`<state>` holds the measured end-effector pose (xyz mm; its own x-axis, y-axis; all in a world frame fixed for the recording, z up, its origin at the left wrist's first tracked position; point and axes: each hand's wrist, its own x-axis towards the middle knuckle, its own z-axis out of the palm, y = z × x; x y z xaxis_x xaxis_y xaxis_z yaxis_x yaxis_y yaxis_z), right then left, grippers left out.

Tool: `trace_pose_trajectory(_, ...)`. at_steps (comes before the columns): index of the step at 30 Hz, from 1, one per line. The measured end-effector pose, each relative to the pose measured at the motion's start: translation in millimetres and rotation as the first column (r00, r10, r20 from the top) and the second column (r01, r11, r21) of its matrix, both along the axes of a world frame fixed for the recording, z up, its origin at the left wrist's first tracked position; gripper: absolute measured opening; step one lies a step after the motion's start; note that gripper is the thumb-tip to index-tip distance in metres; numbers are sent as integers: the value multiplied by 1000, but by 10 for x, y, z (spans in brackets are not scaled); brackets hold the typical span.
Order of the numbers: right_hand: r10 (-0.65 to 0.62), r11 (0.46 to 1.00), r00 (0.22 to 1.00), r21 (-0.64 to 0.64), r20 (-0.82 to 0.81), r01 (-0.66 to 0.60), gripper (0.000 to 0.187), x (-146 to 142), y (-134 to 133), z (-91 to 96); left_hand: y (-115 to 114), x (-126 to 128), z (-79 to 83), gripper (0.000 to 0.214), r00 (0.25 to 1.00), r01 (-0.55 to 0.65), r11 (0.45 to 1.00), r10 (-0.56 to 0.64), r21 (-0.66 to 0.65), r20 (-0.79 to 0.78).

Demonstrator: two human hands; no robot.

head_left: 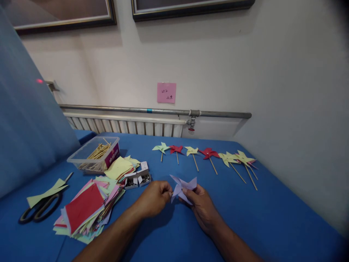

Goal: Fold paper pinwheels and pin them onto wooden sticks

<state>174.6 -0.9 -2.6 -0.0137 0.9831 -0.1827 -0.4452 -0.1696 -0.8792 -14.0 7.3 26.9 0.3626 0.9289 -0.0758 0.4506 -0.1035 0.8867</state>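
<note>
one lilac pinwheel (178, 187), pinched by right hand (204, 209)

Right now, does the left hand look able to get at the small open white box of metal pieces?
Probably yes: the left hand is close beside the box, whose top is open, and nothing visible lies between them. The right hand holds the purple pinwheel; whether the left grips anything is unclear.

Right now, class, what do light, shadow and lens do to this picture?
Head view: soft shadow on the blue table below the left hand; head view: small red glow over the blue fabric, source unclear; head view: corners on the right darkened; head view: purple pinwheel fairly clear.
</note>
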Motion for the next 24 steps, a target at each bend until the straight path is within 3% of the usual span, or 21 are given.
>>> trace_pose_trajectory(10,-8,1000,1000,-5,4,8,38,-3,-21,17,11,-5,-13,12,1000,0,1000,0,-10,-2)
trace_pose_trajectory(24,-5,997,999,83,53,0,46,5,22,-86,-3,2,13,12,1000,15,1000,-15,-22,1)
